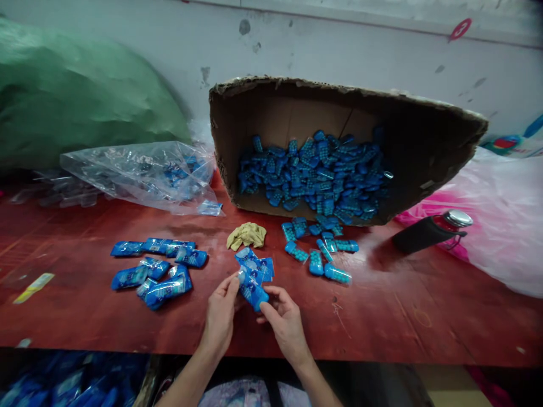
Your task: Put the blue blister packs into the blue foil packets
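Now, hands: the left hand (pixel 220 310) and the right hand (pixel 285 319) meet near the front edge of the red table (pixel 403 316), both closed on one blue packet (pixel 253 291).
Left grip: thumb and fingers pinch the packet's near-left end, fingers curled tight around it.
Right grip: thumb and forefinger nip the packet's lower right end; the other fingers are folded loosely beneath.
Held packet: tilted, lifted just above the table, its upper end touching or overlapping a small heap of blue packets (pixel 259 264) that lies right behind the hands; whether they touch I cannot tell.
Left pile: a cluster of filled blue packets (pixel 156 270) lies on the table to the left of the hands, well apart from them.
Loose pieces: small blue items in clear wrap (pixel 320 251) are scattered to the right of the heap, spilling out from the box mouth.
Box: a torn cardboard box (pixel 297 107) lies on its side at the back, opening toward the person, with a mass of blue items inside.
Yellow thing: a crumpled yellowish glove or cloth (pixel 246 234) sits between the box and the heap.
Clear bag: a plastic bag (pixel 139 172) with some blue pieces lies left of the box.
Green sack: a large green sack (pixel 76 96) fills the far left.
Bottle: a dark bottle with a metal cap (pixel 430 230) lies on its side at the right, against pink plastic sheeting (pixel 500 226).
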`<state>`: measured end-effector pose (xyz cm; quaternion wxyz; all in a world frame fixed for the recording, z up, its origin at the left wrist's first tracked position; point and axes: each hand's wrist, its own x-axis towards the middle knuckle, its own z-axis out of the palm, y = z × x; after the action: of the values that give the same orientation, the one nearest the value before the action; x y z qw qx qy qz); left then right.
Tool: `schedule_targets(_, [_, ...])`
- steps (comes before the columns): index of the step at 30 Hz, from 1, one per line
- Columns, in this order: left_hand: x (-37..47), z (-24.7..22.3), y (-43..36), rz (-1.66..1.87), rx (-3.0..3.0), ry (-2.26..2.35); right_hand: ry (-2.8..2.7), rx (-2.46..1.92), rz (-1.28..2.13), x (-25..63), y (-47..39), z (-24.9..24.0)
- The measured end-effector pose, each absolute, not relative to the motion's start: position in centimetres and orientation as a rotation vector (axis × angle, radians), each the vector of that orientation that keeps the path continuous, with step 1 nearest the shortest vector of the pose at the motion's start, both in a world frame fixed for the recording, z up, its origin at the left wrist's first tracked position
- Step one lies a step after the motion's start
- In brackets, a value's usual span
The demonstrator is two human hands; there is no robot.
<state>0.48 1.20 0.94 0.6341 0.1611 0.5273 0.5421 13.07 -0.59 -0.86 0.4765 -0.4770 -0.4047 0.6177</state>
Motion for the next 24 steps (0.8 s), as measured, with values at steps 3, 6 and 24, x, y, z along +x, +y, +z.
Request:
schedule_targets(3, [1.0, 1.5, 1.1, 1.114, 0.293, 1.077, -1.2, -1.206, 1.325, 13.4, -0.8, -0.3])
schedule_targets(6, [1.0, 1.5, 1.0, 0.984, 0.213, 1.046, -1.427, -1.166, 1.111, 13.9, -1.0, 0.5])
schedule_targets(24, [1.6, 1.4, -0.1, 1.001, 0.201, 0.815, -1.371, -0.897, 1.491, 15.4, 0.2, 0.4])
